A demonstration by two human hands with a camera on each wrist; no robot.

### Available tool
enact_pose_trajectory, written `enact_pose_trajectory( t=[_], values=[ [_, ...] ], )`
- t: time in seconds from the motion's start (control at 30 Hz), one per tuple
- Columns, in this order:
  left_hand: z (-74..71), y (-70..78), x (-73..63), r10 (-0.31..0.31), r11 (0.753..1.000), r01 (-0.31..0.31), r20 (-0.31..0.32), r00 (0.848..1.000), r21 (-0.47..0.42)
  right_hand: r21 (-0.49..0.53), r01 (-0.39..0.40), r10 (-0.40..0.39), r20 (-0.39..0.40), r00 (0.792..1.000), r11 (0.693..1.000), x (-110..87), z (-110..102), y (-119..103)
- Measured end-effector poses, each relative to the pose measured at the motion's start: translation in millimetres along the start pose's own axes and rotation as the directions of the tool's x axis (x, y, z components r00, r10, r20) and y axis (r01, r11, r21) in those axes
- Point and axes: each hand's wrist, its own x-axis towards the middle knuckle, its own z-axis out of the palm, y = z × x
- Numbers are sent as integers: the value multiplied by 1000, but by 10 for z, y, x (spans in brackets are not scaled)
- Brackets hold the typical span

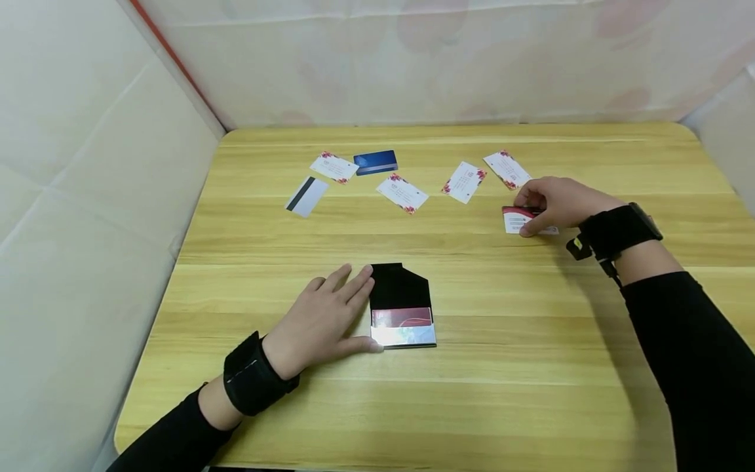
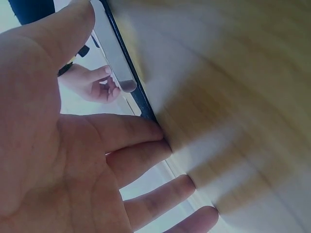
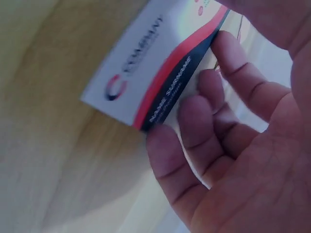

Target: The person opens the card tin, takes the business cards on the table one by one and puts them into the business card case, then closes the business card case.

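Wood-grain table (image 1: 501, 393), pale creased wall coverings (image 1: 77, 131), red corner strip (image 1: 168, 49)

four floral cards (image 1: 403, 193), one blue card (image 1: 376, 162), one striped card (image 1: 307, 196), one company card (image 3: 155, 60), one case (image 1: 400, 288) (one red card (image 1: 400, 318) showing inside), two hands (image 1: 321, 318) (image 1: 560, 200), two wristbands (image 1: 256, 377), one table (image 1: 501, 393)

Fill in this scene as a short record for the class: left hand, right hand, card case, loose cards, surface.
left hand: fingers spread, resting along the case's left edge
right hand: gripping a white card with a red and black band
card case: black, flap open, dark red card showing above its silvery front
loose cards: four white floral cards, one blue card, one striped card
surface: wooden table
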Motion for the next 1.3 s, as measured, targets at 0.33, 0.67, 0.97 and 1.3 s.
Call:
enact_pose_trajectory(
  t=[0.33, 0.67, 0.97, 1.3],
  values=[
    [-2, 12, 4, -1, 1000, 1, 0, 1000, 1, -49, 86, -93, -154, 984, 995, -72, -6, -156],
    [-33, 21, 5, -12, 1000, 12, 17, 1000, 5, -96, 304, -318, -245, 916, 948, -137, 175, -457],
    [-42, 31, 20, -12, 1000, 11, 21, 1000, 4, -129, 304, -324, -192, 926, 944, -195, 372, -565],
    [-54, 36, 22, -16, 1000, 16, 34, 999, -2, -140, 285, -308, -187, 933, 948, -179, 454, -523]
  ],
)
